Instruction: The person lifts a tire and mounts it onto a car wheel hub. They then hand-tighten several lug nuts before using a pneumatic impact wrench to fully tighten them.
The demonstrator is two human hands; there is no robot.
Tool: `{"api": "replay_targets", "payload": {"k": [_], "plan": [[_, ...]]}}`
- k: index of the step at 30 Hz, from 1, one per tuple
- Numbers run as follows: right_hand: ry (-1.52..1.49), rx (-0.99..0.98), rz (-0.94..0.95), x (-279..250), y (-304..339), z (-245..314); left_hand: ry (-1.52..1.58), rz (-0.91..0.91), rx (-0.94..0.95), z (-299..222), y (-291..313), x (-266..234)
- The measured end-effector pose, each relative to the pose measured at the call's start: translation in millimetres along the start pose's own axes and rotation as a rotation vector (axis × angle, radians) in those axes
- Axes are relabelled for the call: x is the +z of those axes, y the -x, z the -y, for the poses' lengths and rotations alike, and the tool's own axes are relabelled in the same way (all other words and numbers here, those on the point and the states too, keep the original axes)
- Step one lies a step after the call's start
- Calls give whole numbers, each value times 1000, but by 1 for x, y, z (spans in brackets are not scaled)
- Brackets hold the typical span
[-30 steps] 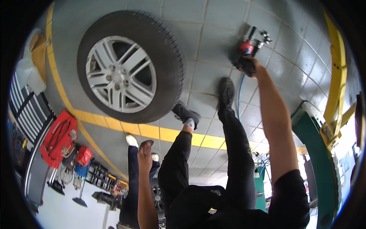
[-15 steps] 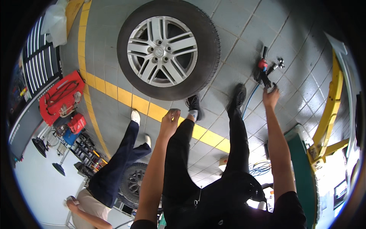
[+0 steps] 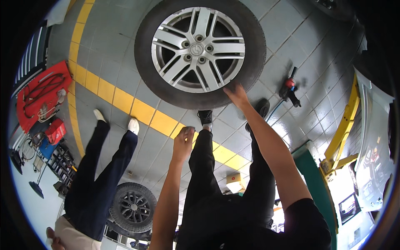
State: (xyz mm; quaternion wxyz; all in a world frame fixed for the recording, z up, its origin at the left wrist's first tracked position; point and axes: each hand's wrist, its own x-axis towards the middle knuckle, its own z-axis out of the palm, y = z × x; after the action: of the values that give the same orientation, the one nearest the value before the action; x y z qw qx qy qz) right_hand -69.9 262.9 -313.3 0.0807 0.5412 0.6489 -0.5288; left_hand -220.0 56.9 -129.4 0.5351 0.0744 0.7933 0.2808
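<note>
Head view: a wheel [image 3: 198, 98] with a silver five-spoke rim is at the top centre of the floor, its outer face and hub turned up toward the camera; the outline is nearly round, so I cannot tell a long axis, nor whether it stands or lies. The right hand [image 3: 237, 96] reaches in from the lower right on a long, nearly straight forearm, its fingers at the tire's lower right side, close to the rim edge; how firmly they grip I cannot tell. The left hand [image 3: 183, 141] is raised below the wheel and apart from it, fingers curled, forearm steep; its fingertips are dark and blurred, so whether it holds anything is unclear. Just under the tire is the left shoe [image 3: 205, 116]; the right shoe [image 3: 261, 107] is beside the right forearm. Farther right a red and black power tool [image 3: 289, 85] lies on the tiles near a blue hose [image 3: 275, 109]. A co-worker's dark trousers [image 3: 110, 181] show at left, beside a second wheel [image 3: 132, 206].
</note>
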Motion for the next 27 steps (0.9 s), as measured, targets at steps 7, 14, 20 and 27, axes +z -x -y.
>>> {"api": "replay_targets", "payload": {"k": [7, 14, 20, 27], "plan": [[-98, 48, 50, 59, -98, 11, -136, -38, -51, 65, 20, -17], [37, 70, 121, 80, -127, 9, -107, -68, -24, 17, -6, 2], [-14, 103, 96, 76, -124, 15, -135, -35, 38, -25, -24, -18], [80, 265, 33, 74, -120, 33, -118, -10, 66, 8, -45, -70]]}}
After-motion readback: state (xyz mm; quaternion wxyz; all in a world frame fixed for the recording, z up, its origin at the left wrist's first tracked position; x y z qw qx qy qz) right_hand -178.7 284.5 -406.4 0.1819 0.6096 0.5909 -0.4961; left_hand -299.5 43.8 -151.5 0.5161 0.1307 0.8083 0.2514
